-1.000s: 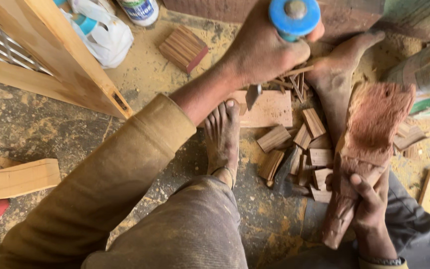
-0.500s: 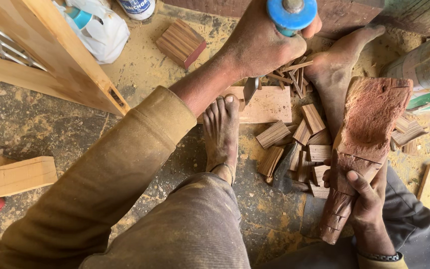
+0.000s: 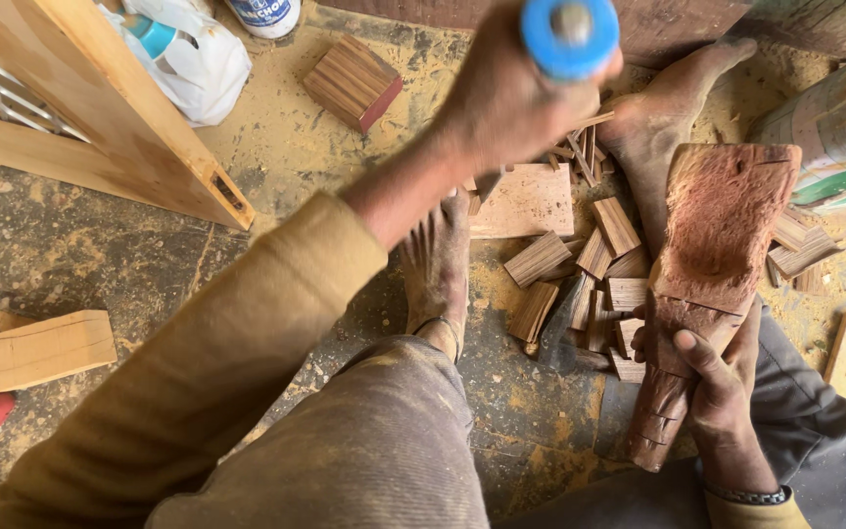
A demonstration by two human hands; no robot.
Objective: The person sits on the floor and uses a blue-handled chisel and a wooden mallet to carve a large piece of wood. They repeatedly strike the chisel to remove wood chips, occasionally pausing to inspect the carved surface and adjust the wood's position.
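On the right of the scene, a long reddish-brown wooden block [image 3: 712, 264] stands tilted on the dusty floor, its broad rough top leaning against a bare foot [image 3: 660, 122] at the far side. The right hand [image 3: 717, 382] is wrapped around its narrower near part, fingers closed on the wood. The piece looks dense, stiff and fairly heavy, with a coarse face that should not slip; the slim lower part looks like the natural place to take hold. The left hand [image 3: 506, 98], blurred, is raised at the far middle, fist closed around a tool with a blue handle end [image 3: 570, 34]. Small cut wood pieces [image 3: 580, 284] lie scattered between the two feet.
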